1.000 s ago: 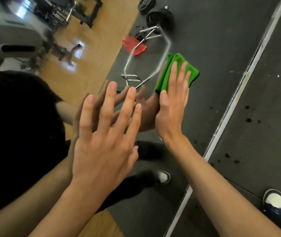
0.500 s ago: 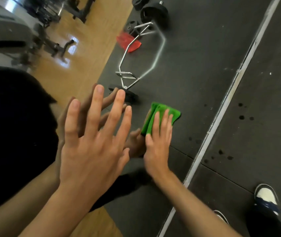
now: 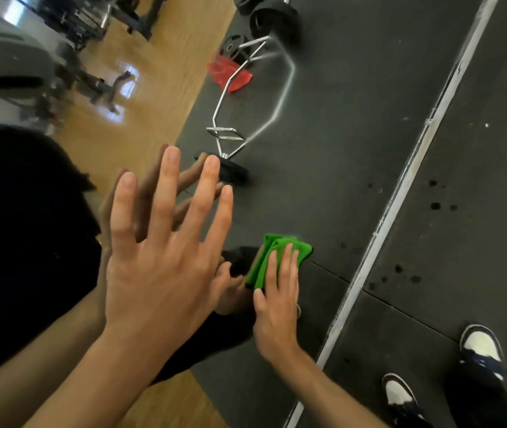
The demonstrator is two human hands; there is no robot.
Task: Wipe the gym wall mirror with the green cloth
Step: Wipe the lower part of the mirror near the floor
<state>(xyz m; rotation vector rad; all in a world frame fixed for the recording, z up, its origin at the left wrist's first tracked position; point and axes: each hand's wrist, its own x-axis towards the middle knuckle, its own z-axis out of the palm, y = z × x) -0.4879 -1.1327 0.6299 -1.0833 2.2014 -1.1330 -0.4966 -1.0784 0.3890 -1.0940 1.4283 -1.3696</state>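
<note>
The wall mirror [image 3: 323, 149] fills the left and middle of the head view, down to its metal bottom strip [image 3: 400, 193]. My right hand [image 3: 277, 304] presses the folded green cloth [image 3: 280, 257] flat against the glass low down, near that strip, fingers straight over the cloth. My left hand [image 3: 159, 261] is spread with straight fingers in front of the glass to the left; its reflection shows just behind the fingertips. I cannot tell whether its palm touches the glass.
The mirror reflects a chrome hex bar with black plates [image 3: 246, 118], a red object [image 3: 229, 74], gym machines [image 3: 14, 66] and wooden floor. Right of the strip lies dark rubber flooring [image 3: 462, 242] with my two white-toed shoes [image 3: 480, 344].
My right hand has slid the green cloth down the mirror toward the bottom strip over the last second. My left hand stayed spread at about the same spot.
</note>
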